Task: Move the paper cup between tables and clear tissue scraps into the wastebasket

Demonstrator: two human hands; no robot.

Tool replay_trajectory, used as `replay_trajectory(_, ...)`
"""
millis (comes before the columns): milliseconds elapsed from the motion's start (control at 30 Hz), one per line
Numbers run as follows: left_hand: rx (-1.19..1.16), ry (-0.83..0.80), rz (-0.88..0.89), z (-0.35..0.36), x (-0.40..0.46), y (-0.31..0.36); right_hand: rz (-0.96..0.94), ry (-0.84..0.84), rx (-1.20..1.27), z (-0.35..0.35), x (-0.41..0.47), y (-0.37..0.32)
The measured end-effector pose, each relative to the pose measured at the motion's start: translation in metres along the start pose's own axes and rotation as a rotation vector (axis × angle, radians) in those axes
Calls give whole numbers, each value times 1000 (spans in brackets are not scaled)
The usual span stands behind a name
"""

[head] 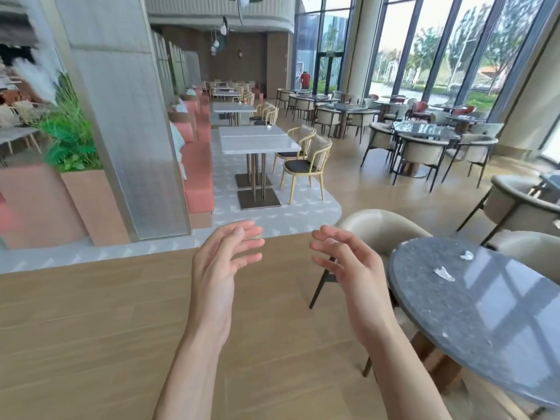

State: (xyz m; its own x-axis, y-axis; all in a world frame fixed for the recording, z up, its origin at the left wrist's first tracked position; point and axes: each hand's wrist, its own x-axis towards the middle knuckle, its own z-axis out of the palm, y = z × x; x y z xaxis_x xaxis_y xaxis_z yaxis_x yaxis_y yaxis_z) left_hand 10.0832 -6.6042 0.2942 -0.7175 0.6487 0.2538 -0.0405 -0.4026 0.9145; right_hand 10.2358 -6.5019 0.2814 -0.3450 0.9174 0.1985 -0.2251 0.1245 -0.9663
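My left hand (222, 262) and my right hand (348, 265) are held out in front of me over the wooden floor, both empty with fingers spread. To my right stands a round dark stone table (485, 322). White tissue scraps lie on it: one piece (444, 273) near the middle, another (466, 255) farther back, and small bits (445, 334) near the front edge. My right hand is left of the table's rim, not touching it. No paper cup or wastebasket shows clearly in view.
A beige round-backed chair (381, 228) stands just beyond my right hand, against the dark table. White rectangular tables (257, 144) with yellow chairs (306, 165) and a pink bench (197, 177) run ahead. A wide pillar (127, 116) and a planter (91, 195) stand left.
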Motion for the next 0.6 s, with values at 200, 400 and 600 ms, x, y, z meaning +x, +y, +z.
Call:
replay_trajectory(200, 25, -50, 24, 25, 129, -23, -9, 26, 24, 31, 124, 21)
replay_trajectory(400, 84, -45, 12, 50, 237, -81, 17, 32, 52, 42, 248, 74)
replay_trajectory(600, 123, -23, 18, 100, 369, -141, 41, 25, 120, 44, 408, 124)
